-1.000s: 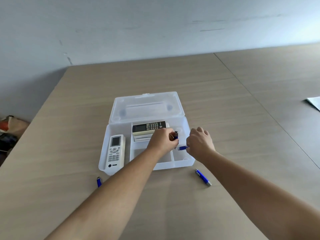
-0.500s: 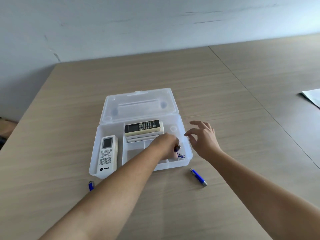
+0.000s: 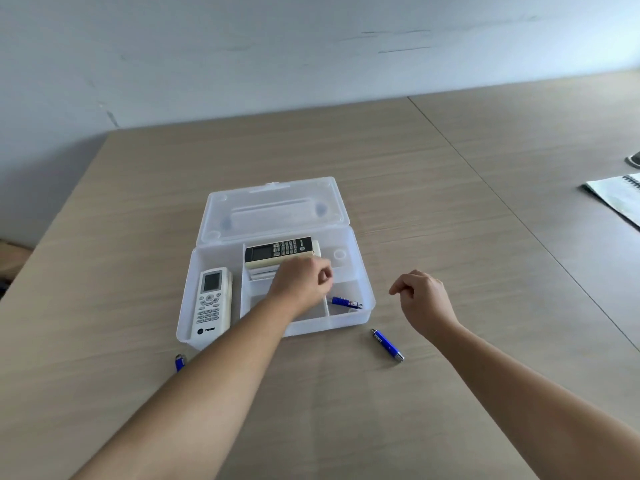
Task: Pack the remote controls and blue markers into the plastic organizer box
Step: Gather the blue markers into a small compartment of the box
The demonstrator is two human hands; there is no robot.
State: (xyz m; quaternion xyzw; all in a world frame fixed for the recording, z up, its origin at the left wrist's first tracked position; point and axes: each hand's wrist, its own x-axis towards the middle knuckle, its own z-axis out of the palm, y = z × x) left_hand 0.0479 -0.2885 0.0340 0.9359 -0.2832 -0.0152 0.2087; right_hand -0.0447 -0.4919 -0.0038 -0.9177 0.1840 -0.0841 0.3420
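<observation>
The clear plastic organizer box (image 3: 367, 306) lies with its lid folded back. A white remote (image 3: 211, 303) fills its left compartment. A dark-faced remote (image 3: 281, 251) rests across the back one. One blue marker (image 3: 345, 302) lies in the front right compartment. My left hand (image 3: 302, 284) hovers over the box's middle, fingers curled, nothing visible in it. My right hand (image 3: 420, 299) hangs loosely curled and empty to the right of the box. A second blue marker (image 3: 387, 345) lies on the table in front of the box. A third marker (image 3: 179, 362) sits by the box's front left corner, partly hidden by my left forearm.
The wooden table (image 3: 381, 168) runs back to a pale wall. A spiral notebook (image 3: 620, 199) lies at the right edge, with a dark object (image 3: 634, 160) behind it. A seam crosses the table on the right.
Both hands held blue markers over the front right compartment. A marker now lies in it, my left hand has lifted slightly, and my right hand has withdrawn to the right, outside the box.
</observation>
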